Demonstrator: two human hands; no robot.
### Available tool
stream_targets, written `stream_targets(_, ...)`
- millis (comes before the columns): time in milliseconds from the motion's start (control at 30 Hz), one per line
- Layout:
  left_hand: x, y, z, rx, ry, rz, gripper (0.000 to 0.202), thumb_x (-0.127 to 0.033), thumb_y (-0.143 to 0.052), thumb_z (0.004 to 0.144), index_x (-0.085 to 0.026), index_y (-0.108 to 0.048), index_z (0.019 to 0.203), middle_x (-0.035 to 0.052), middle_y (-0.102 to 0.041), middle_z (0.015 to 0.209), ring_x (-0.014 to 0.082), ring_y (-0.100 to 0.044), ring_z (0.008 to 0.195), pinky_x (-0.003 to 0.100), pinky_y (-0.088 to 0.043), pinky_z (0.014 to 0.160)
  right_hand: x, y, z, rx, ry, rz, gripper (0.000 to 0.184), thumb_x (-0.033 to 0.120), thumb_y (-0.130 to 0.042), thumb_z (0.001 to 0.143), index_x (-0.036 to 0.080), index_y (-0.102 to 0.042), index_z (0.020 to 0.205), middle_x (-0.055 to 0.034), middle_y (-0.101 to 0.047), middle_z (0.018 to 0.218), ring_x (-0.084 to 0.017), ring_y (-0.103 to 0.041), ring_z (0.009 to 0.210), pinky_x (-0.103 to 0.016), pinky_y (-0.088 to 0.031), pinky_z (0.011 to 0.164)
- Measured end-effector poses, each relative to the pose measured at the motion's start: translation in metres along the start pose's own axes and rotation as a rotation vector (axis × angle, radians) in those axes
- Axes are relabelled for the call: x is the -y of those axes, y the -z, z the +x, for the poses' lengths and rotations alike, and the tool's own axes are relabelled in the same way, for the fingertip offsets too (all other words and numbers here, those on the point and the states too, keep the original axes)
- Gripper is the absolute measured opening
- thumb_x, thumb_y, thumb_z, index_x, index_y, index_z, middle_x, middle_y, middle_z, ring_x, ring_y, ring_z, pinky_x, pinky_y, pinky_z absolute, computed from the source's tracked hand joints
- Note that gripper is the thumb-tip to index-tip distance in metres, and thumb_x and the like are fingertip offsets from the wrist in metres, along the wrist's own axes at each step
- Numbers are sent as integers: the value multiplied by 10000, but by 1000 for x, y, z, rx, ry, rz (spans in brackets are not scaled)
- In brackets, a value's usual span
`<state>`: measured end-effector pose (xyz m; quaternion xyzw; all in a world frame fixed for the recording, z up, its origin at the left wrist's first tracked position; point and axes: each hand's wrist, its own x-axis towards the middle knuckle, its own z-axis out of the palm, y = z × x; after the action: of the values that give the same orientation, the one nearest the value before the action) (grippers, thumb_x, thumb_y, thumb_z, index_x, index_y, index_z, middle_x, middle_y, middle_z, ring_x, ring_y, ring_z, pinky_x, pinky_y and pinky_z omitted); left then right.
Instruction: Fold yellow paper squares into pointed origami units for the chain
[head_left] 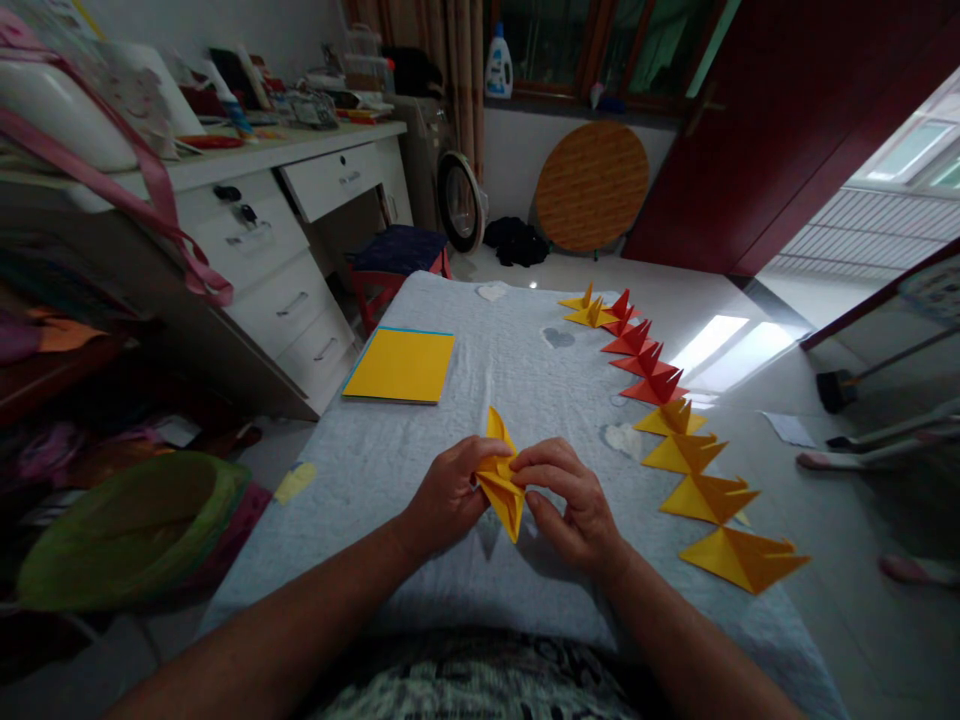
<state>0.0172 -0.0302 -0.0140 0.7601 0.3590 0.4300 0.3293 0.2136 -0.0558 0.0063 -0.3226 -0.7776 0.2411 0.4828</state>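
While your left hand and right hand meet just in front of your body, the fingers of both are closed on one yellow paper piece, pinching it from either side at its middle. You hold the piece a little above the bench, with one point sticking up past your left fingers and a longer point hanging down between your hands. The bench is covered with a pale grey-blue cloth.

To your right, along the bench's edge, a row of finished folds runs away from you. Four yellow folds lie nearest, then several red folds, then two more small yellow ones at the far end. Each touches or overlaps the next.

To your left, well apart from your hands, a flat stack of yellow sheets lies on the bench.

Beyond it, off the bench, stands a white desk with drawers, and a round wooden board leans against the far wall.
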Motion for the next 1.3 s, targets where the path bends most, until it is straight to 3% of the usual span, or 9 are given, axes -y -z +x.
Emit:
stream_targets(133, 0, 1, 3, 33, -105, 25, 95, -199, -594, 856, -216, -670, 911, 25, -677, 810, 174, -631, 767, 275, -489, 702, 1, 1, 0, -16, -31, 72, 216, 144, -526, 890, 236, -682, 1007, -77, -686, 961, -225, -629, 888, -395, -510, 789)
stream_targets(267, -4, 1, 6, 38, -155, 17, 112, -141, -586, 857, -206, -676, 841, 15, -635, 747, 162, -600, 736, 261, -466, 681, -6, -3, -3, -149, -224, 114, 154, 201, -518, 922, 228, -665, 959, -44, -632, 883, -192, -602, 831, -325, -484, 726)
stream_targets(400, -5, 0, 5, 88, -141, 14, 151, -118, -561, 865, -212, -679, 878, 13, -636, 764, 161, -600, 757, 264, -465, 700, -13, -6, -5, -164, -453, 171, 174, 287, -501, 958, 223, -662, 933, -8, -605, 819, -152, -562, 727, -280, -452, 663)
stream_targets(567, -2, -1, -1, 60, -61, -2, 181, -126, -574, 846, -220, -619, 995, 0, -636, 841, 140, -602, 731, 245, -471, 679, -16, -6, -5, -110, -555, 353, 202, 393, -557, 941, 216, -653, 937, 20, -562, 731, -128, -513, 622, -253, -427, 585)
stream_targets(667, -1, -1, -3, 31, -46, 28, 186, -138, -586, 843, -223, -590, 1009, -4, -632, 855, 133, -594, 710, 239, -469, 663, -16, -6, -4, -109, -594, 425, 239, 441, -580, 925, 217, -663, 937, 11, -577, 729, -134, -511, 621, -250, -427, 569)
stream_targets(800, -1, 0, -1, -3, -125, 49, 151, -143, -597, 859, -217, -597, 991, 3, -642, 846, 139, -605, 733, 242, -476, 675, -14, -5, -3, -132, -636, 492, 274, 475, -601, 902, 210, -668, 901, 10, -567, 698, -131, -494, 603, -250, -426, 567)
stream_targets(967, 1, 1, 1, 53, -247, 118, 218, -138, -541, 908, -214, -674, 1062, 59, -687, 922, 185, -628, 849, 304, -505, 760, -12, -5, -2, -110, -652, 565, 257, 454, -627, 896, 202, -681, 895, 17, -559, 696, -119, -478, 607, -239, -411, 582)
stream_targets(1100, 3, 1, -1, 84, -269, 164, 310, -117, -541, 881, -226, -693, 1128, 86, -698, 1038, 214, -635, 932, 337, -521, 805, -14, -6, -4, -104, -631, 598, 256, 473, -639, 895, 222, -689, 901, 18, -558, 719, -124, -482, 627, -243, -416, 593)
stream_targets(1300, 2, 1, -1, 88, -290, 176, 369, -79, -517, 877, -223, -692, 1167, 88, -688, 1027, 211, -632, 923, 328, -522, 796, -15, -7, -3, -107, -661, 637, 303, 528, -676, 862, 227, -690, 904, 12, -565, 725, -132, -483, 634, -248, -417, 588)
